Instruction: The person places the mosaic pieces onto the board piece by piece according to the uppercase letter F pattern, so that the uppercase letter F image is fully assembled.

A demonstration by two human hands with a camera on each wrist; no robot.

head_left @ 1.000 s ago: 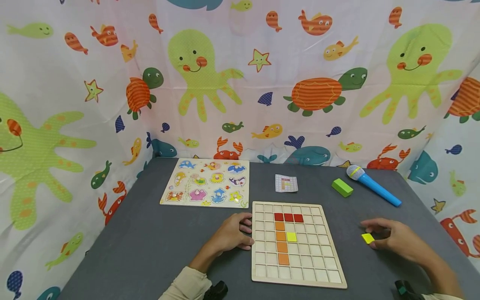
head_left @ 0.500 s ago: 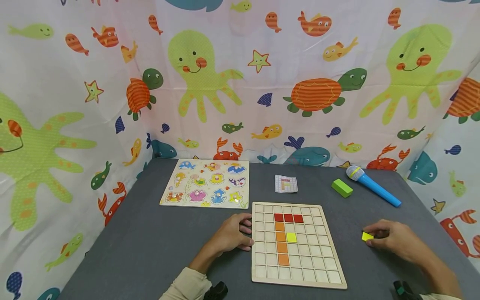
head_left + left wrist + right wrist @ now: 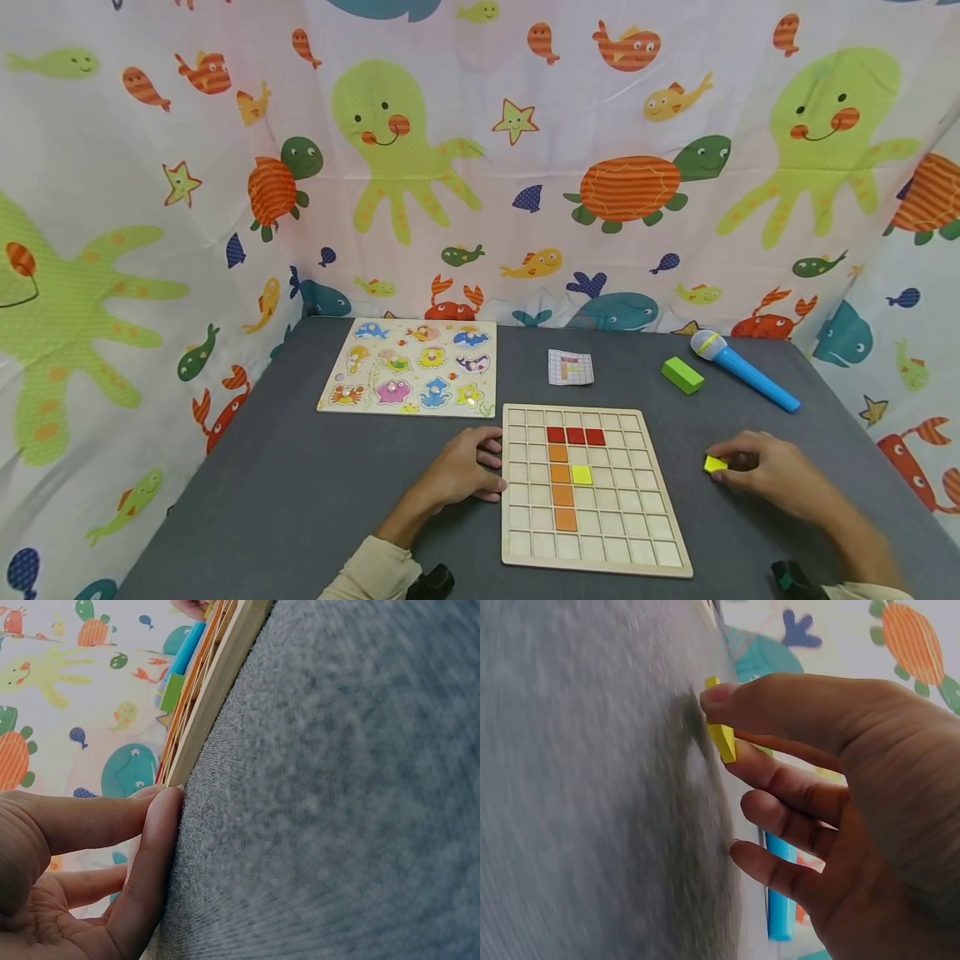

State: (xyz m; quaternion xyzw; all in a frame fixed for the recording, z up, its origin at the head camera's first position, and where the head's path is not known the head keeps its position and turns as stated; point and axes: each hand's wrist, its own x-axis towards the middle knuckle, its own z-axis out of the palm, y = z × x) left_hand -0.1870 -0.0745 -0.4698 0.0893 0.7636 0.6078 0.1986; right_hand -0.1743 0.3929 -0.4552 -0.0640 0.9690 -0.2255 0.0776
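My right hand (image 3: 776, 479) pinches a small yellow square tile (image 3: 715, 464) between thumb and fingertips, just above the table right of the board. In the right wrist view the yellow tile (image 3: 724, 742) is seen edge-on, partly covered by the thumb. A pale wooden grid board (image 3: 630, 533) lies flat. Set in its cells are a row of red tiles (image 3: 575, 436), a column of orange tiles (image 3: 562, 495) and one yellow tile (image 3: 581, 475). My left hand (image 3: 457, 471) touches the board's left edge with relaxed fingertips; the left wrist view shows the contact.
Behind the board lies a small paper card (image 3: 570, 367) with a coloured grid. A sea-animal puzzle (image 3: 408, 367) is at the back left. A green block (image 3: 682, 375) and a blue toy microphone (image 3: 753, 375) lie back right. A printed curtain encloses the table.
My right hand has closed its pinch on the yellow tile, lifted it slightly and shifted a little left toward the board. My left hand stays at the board's edge.
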